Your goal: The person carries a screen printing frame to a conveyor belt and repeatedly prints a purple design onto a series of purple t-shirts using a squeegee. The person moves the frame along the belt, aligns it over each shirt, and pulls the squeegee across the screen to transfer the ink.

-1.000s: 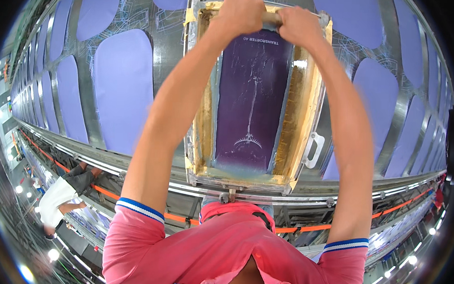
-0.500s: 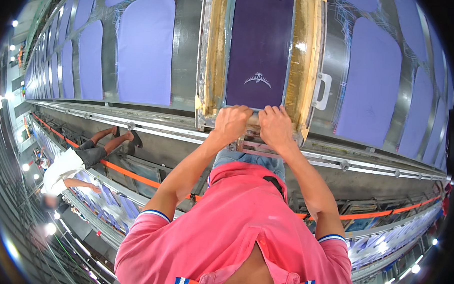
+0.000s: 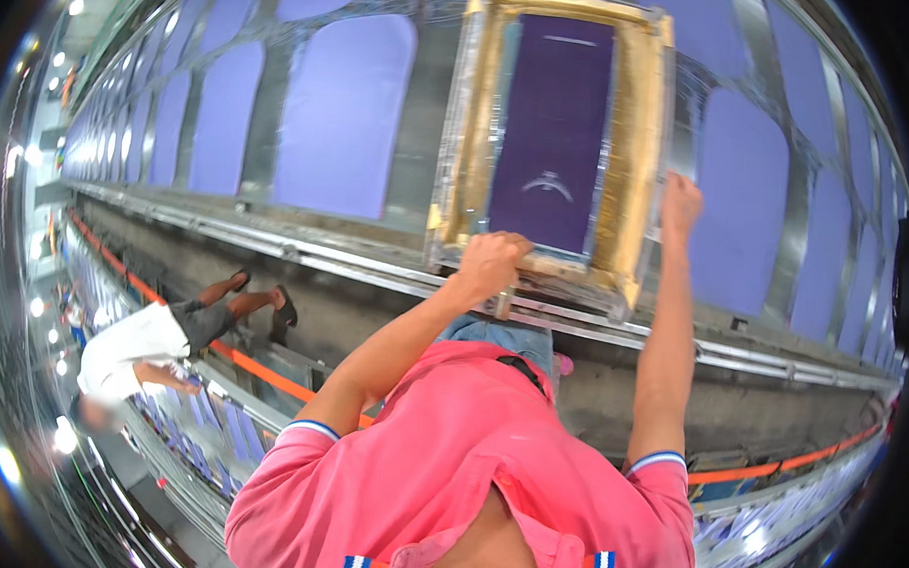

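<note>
A screen printing frame [image 3: 657, 121] with a wooden, tape-covered border lies in front of me on the long table. Its dark purple mesh [image 3: 555, 117] carries a small pale crest-like design near the close end. At that close end my left hand [image 3: 493, 263] is closed around a squeegee [image 3: 502, 304], of which only a wooden part shows below the fingers. My right hand [image 3: 682, 200] is closed at the frame's right side, around the white side handle, which the fingers mostly hide.
Rows of lilac fabric panels [image 3: 345, 110] lie on the table to both sides of the frame. A metal rail [image 3: 365, 261] runs along its near edge. Behind me stretches an orange strip [image 3: 261, 370] beside another table. At the left, a person in a white shirt [image 3: 137, 348] stands in the aisle.
My right hand has left the squeegee and moved right to the frame's side handle. The left hand stays on the squeegee. The frame appears turned slightly and further right in view.
</note>
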A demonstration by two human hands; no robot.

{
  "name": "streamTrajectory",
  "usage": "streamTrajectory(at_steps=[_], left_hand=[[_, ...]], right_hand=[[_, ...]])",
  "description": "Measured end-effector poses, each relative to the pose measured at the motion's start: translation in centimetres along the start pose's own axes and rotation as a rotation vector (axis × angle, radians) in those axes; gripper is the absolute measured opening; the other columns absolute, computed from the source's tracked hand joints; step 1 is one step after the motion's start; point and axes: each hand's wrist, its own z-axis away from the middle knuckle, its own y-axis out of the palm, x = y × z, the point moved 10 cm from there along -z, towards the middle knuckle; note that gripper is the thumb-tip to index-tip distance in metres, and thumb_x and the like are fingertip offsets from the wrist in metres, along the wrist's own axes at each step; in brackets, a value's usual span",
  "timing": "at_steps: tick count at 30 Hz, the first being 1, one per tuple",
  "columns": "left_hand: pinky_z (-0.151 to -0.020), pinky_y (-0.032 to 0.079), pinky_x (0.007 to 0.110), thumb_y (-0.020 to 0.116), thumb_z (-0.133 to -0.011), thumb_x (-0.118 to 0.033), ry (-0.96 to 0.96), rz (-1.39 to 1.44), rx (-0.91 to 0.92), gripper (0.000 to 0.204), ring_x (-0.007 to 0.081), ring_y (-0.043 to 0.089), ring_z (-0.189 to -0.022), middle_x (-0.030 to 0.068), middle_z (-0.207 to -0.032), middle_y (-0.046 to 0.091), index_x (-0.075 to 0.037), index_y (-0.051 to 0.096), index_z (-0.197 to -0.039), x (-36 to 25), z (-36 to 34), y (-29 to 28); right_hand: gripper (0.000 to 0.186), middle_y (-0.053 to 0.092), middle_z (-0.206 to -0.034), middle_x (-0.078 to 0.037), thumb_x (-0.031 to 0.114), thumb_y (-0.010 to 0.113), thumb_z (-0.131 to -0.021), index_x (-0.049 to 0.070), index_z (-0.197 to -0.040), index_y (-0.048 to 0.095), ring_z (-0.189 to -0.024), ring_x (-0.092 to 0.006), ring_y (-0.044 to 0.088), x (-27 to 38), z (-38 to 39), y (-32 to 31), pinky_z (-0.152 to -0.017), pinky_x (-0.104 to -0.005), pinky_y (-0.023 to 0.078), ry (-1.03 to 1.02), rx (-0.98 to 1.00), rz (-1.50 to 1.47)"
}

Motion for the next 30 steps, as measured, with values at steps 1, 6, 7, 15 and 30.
streamTrajectory(at_steps=[1, 6, 7, 15, 30], left_hand=[[-0.077, 0.056, 0.043, 0.063, -0.069, -0.004, -0.007, 0.0, 0.02, 0.035, 0.0306, 0.07, -0.093, 0.0102, -0.101, 0.073, -0.007, 0.073, -0.102, 0.7, 1.0, 0.0], [-0.078, 0.057, 0.043, 0.064, -0.068, -0.006, 0.005, -0.063, 0.096, 0.036, 0.031, 0.07, -0.097, 0.0114, -0.107, 0.073, -0.006, 0.072, -0.103, 7.2, 2.0, -3.0], [-0.078, 0.057, 0.043, 0.066, -0.068, -0.007, -0.002, -0.068, 0.069, 0.035, 0.0313, 0.07, -0.096, 0.0113, -0.106, 0.073, -0.007, 0.072, -0.103, 10.1, 3.0, -4.3], [-0.079, 0.056, 0.044, 0.061, -0.072, -0.001, -0.1, -0.178, 0.007, 0.04, 0.0319, 0.07, -0.094, 0.0097, -0.107, 0.074, -0.012, 0.075, -0.107, 27.8, 10.2, -19.1], [-0.076, 0.055, 0.043, 0.075, -0.072, -0.019, 0.038, -0.076, 0.046, 0.025, 0.0332, 0.07, -0.087, 0.0138, -0.096, 0.071, -0.005, 0.067, -0.091, 30.7, 12.0, -17.4]], right_hand=[[0.038, 0.072, -0.079, -0.016, 0.032, 0.058, -0.094, -0.004, -0.09, 0.071, -0.075, -0.0275, 0.067, 1.9, 0.5, -0.6, -0.069, -0.0407, 0.048, -0.007, 0.023, -0.096], [0.028, 0.069, -0.075, -0.012, 0.024, 0.064, -0.093, -0.002, -0.094, 0.074, -0.068, -0.0194, 0.059, 6.9, 3.9, 2.8, -0.065, -0.0366, 0.047, 0.07, 0.004, -0.043], [0.025, 0.07, -0.077, -0.012, 0.022, 0.065, -0.093, -0.002, -0.095, 0.074, -0.069, -0.02, 0.061, 9.0, 5.2, 4.9, -0.066, -0.0372, 0.048, 0.012, 0.002, -0.109], [0.036, 0.063, -0.069, -0.021, 0.028, 0.064, -0.092, -0.005, -0.078, 0.065, -0.062, -0.0325, 0.057, 24.2, 14.4, 23.6, -0.061, -0.0442, 0.044, 0.013, -0.044, -0.341], [0.035, 0.062, -0.074, -0.025, 0.032, 0.058, -0.091, -0.001, -0.083, 0.067, -0.077, -0.0452, 0.063, 24.2, 14.3, 27.1, -0.068, -0.0507, 0.046, 0.036, -0.038, -0.117]])
